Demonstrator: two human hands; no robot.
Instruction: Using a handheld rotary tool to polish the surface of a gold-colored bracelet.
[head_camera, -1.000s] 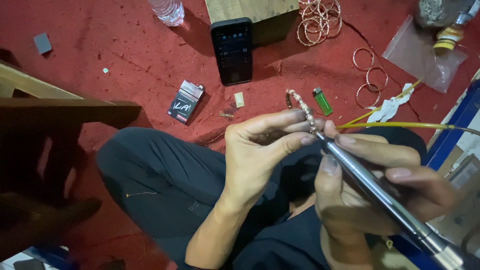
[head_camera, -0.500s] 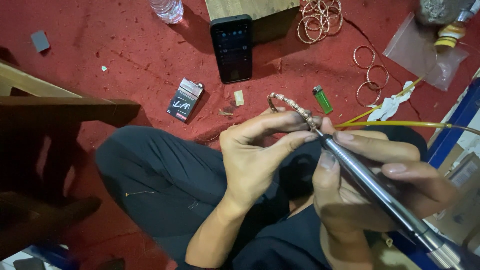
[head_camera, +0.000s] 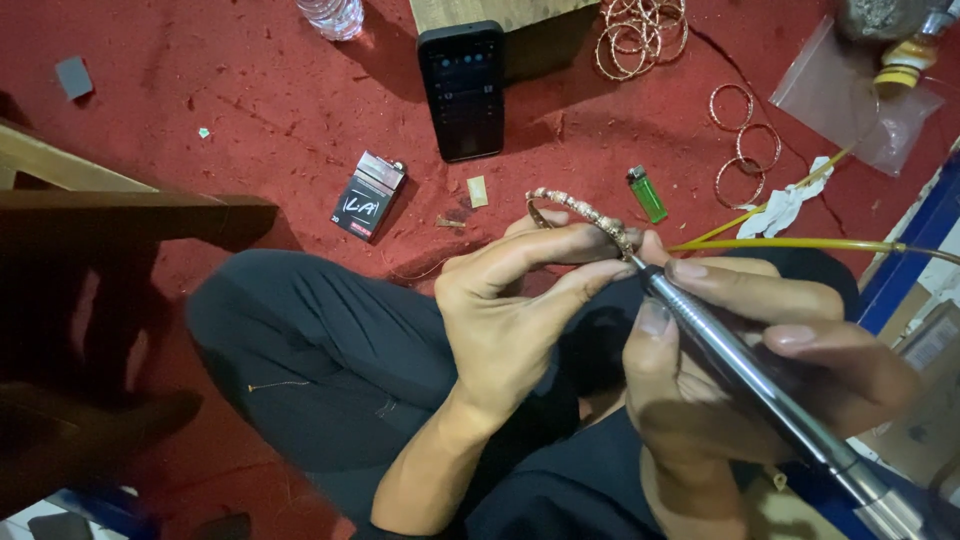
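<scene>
Seen from the head camera, looking straight down, the person sits cross-legged in dark trousers on a rough red carpet. The left hand is curled shut, pinching a bracelet between thumb and forefinger; the bracelet is a thin hoop with a knobbly, studded rim, pale gold, held upright just above the knees near the middle of the scene. The right hand is wrapped around a slim metal handpiece, a smooth grey cylinder gripped like a pen, running from the near right corner up to its fine tip, which touches the bracelet's right end.

Farther off on the carpet, a black phone lies flat with its screen dimly lit, its far end against a wooden block. To the left of the phone and nearer lies a small dark flip-top box, lid open. A green translucent lighter rests just right of the bracelet. A loose heap of thin golden bangles sits at the far edge, with three more bangles lying to its right and nearer. A crumpled white cloth lies beside those, a yellow tube runs off to the right, and a clear plastic bag is spread at far right. A plain wooden plank juts in from the left.
</scene>
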